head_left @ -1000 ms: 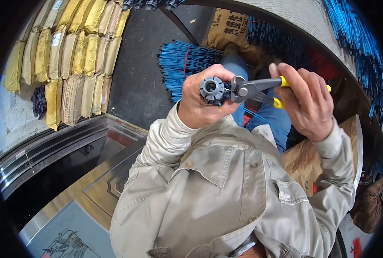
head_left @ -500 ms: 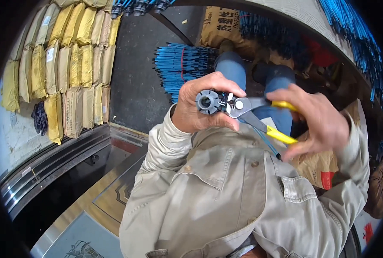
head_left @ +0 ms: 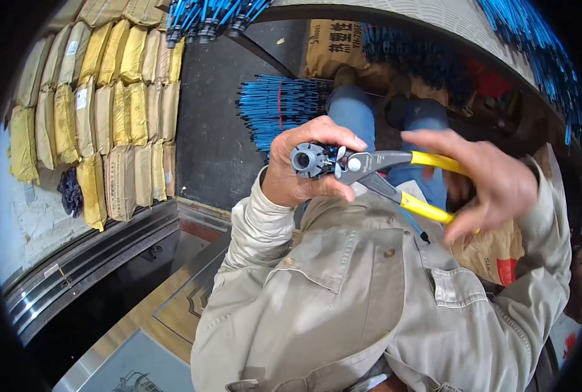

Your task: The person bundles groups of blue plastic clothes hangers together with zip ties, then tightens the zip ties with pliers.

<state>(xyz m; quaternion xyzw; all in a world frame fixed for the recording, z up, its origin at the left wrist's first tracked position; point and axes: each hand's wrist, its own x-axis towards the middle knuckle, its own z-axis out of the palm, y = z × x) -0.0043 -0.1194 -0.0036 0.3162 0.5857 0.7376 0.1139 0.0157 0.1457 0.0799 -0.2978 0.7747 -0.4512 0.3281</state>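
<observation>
My left hand (head_left: pixel 281 179) is closed around a grey-and-black round plastic fitting (head_left: pixel 309 160) with a slotted, hollow end, held in front of my chest. In my right hand (head_left: pixel 496 183) are pliers (head_left: pixel 376 163) with yellow handles, its fingers and thumb wrapped round the two spread grips. The pliers' jaws meet the side of the fitting between my left thumb and fingers; exactly what lies between the jaws is too small to tell. A thin blue tube (head_left: pixel 413 222) with a black tip slants out below the pliers; its other end is hidden.
Blue tubes with black ends, tied by a red band, form a bundle (head_left: pixel 281 108) beyond my left hand. More blue tubes (head_left: pixel 532 39) hang over the bench (head_left: pixel 395 10) edge. Wrapped packs (head_left: pixel 111 111) are stacked at left. A brown sack (head_left: pixel 483 255) stands by my right arm.
The pliers' handles are spread wider apart, and my right hand has shifted slightly right and down. My left hand still holds the fitting, a little further left.
</observation>
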